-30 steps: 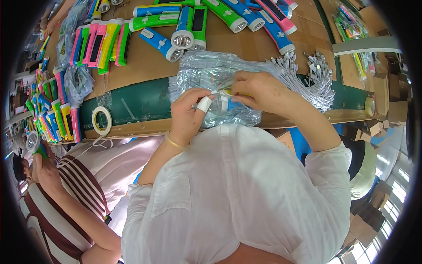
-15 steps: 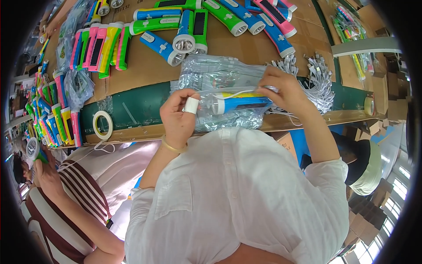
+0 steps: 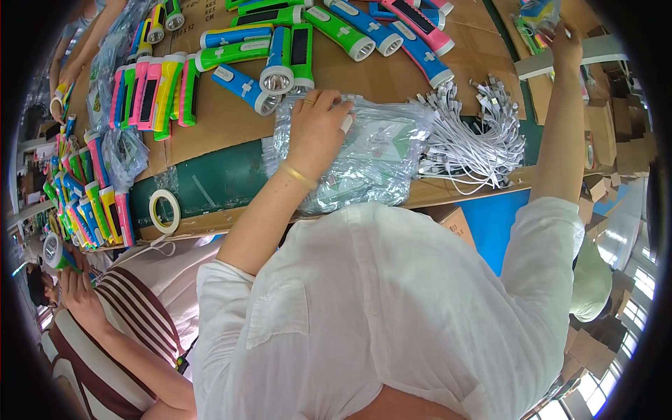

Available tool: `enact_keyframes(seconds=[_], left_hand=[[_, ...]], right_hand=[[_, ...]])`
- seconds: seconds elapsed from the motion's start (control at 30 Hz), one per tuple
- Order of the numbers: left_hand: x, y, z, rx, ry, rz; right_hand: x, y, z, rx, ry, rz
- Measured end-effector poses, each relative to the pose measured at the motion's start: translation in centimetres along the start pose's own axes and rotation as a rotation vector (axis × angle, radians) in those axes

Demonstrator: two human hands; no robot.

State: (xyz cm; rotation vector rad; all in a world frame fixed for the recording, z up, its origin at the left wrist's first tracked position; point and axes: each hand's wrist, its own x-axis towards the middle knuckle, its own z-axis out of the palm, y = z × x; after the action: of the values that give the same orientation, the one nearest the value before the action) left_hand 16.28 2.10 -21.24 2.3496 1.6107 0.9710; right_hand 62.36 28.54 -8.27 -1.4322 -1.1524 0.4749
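My left hand [image 3: 318, 133] is on a stack of clear plastic bags [image 3: 388, 150] in front of me, its fingers bent at the stack's upper edge and the taped thumb close to the forefinger, pinching the film. My right arm stretches out to the far right. At its end my right hand [image 3: 565, 47] grips a clear bag with a blue and yellow flashlight [image 3: 537, 12] inside, partly cut off by the picture's rim. Beside the stack lies a heap of white charging cables [image 3: 476, 150].
Several colourful flashlights [image 3: 280, 59] lie on cardboard [image 3: 189, 154] beyond the bags; more stand in a row [image 3: 154, 94] at left. A tape roll [image 3: 164, 211] rests by the table's near edge. A co-worker's hand [image 3: 80, 297] holds a flashlight [image 3: 54, 250] at lower left.
The bagged flashlight that both hands held before me has gone to the far right with my right hand. My left hand has moved up and right onto the bag stack.
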Motion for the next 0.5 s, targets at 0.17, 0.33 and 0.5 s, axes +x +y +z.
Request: enact_keyframes(seconds=[0.17,0.33,0.5], left_hand=[[-0.3,0.1,-0.2,-0.055,0.019,-0.001],[-0.6,0.2,0.0,-0.135,0.032,-0.052],[-1.1,0.2,-0.8,-0.176,0.027,-0.027]], right_hand=[[-8.8,-3.6,5.1,-0.363,-0.466,-0.304],[-27.9,-5.3,11.5,-0.159,-1.053,-0.485],[-32.3,-3.8,13.3,-0.204,-1.096,-0.632]])
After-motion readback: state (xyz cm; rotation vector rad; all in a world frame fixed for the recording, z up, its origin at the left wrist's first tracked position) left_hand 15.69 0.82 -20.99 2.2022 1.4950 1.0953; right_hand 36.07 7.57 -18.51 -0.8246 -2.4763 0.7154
